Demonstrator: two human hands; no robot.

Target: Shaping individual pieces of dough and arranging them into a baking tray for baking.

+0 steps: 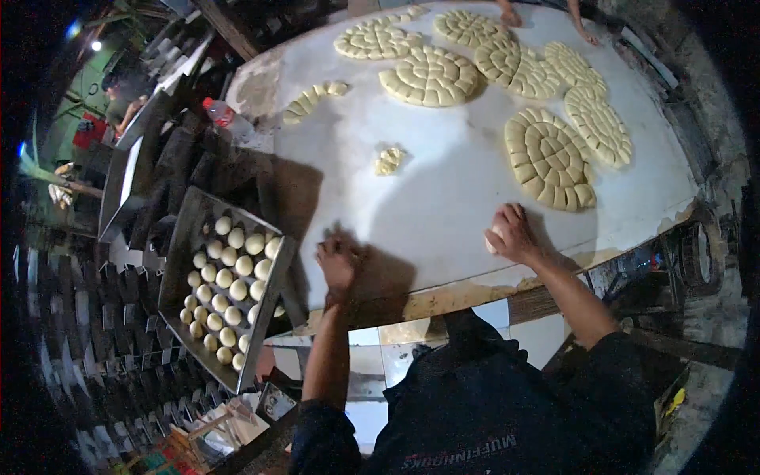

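My right hand is curled on the white tabletop near its front edge. A pale piece of dough shows at its inner side, cupped under the fingers. My left hand is lower and to the left, fingers bent toward the tabletop; they are blurred, and anything beneath them is hidden. Beyond it lies a small heap of dough pieces. At the left, a tilted metal tray holds several rows of round dough balls.
Large dough rounds cut into segments, such as one at the right, cover the table's far side. A short cut strip of dough lies at the far left. A plastic bottle stands by the left edge. Another person's hand reaches over the far edge.
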